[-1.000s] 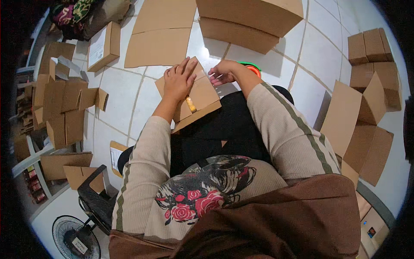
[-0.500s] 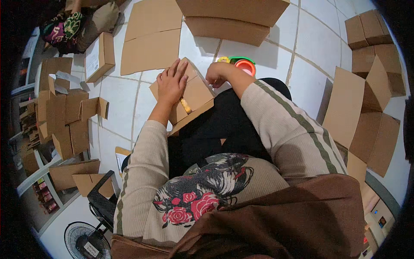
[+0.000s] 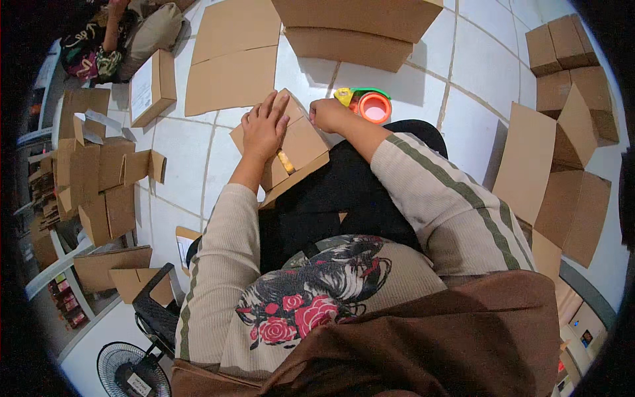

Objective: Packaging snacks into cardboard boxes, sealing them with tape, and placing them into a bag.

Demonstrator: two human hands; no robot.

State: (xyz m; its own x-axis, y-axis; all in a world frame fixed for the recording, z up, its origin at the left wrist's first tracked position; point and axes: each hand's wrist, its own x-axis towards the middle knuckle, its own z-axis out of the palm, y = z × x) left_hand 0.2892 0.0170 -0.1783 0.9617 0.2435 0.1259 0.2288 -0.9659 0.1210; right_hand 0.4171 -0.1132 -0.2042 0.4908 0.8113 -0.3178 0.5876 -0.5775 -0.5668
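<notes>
One small cardboard box (image 3: 307,137): Lay askew just in front of the black trousers (image 3: 297,228), with a yellow strip (image 3: 285,162) showing on top; could not tell whether on floor or legs.
Left hand (image 3: 263,135): Rested open across the box top with fingers slightly spread, closed around nothing.
Right hand (image 3: 329,116): Bent at the box's right edge with fingers curled inward; could not tell of any hold inside the curl.
Tape dispenser (image 3: 376,120): Lay on the tiled floor (image 3: 423,112) near the right wrist, coloured yellow, green and orange.
Floor ahead: Bore a flat cardboard sheet (image 3: 231,73) and, to its right, a large carton (image 3: 350,43).
Upper left: Showed a labelled box (image 3: 157,89) beside another person (image 3: 152,40).
Flanks: Held open cartons at left (image 3: 99,175) and open cartons at right (image 3: 562,198).
Lower left: Showed a fan (image 3: 132,374) near a black chair (image 3: 155,301).
</notes>
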